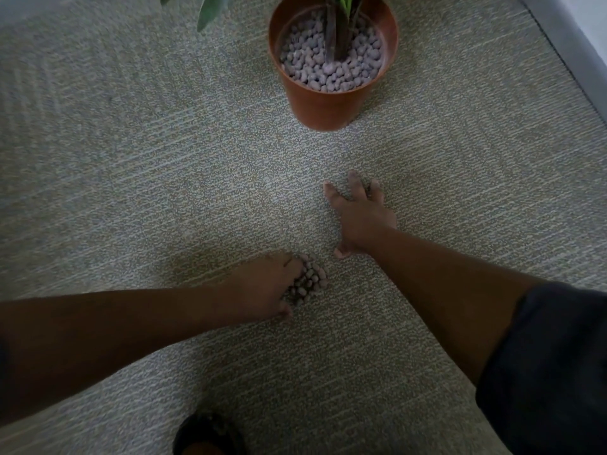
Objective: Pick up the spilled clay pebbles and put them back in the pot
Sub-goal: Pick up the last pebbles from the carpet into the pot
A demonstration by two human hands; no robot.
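Terracotta-coloured plastic, by the look of it, makes up the plant pot (331, 103) standing at the far side of the carpet (164, 159), its top filled with pale clay pebbles around a dark plant stem (340, 34), with green leaves (210, 11) hanging in at the far left. Nearer to me, well apart from the pot, a small heap of spilled clay pebbles (308, 282) lies on the carpet, and the person's left hand (259, 287) is cupped against its left side, fingers curled over the heap; whether any pebbles are actually held in the palm I cannot tell, since the hand hides them. The right hand (361, 215) lies a little farther out and to the right, fingers spread wide and flat on the carpet, and something dark shows between its far fingertips that may be a stray pebble or only shadow. A dark sleeve (551, 356) covers the right upper arm, and a dark rounded object (207, 435), too dim to name, sits at the near edge. To my eye the gathering step is in hand: the loose pebbles are being raked into one pile and none of this batch has gone back yet. The next move, I would judge, calls for both hands to close in from either side, scoop under the heap without scattering it into the carpet pile, then lift and carry it across to the pot's open rim, clear of the stem.
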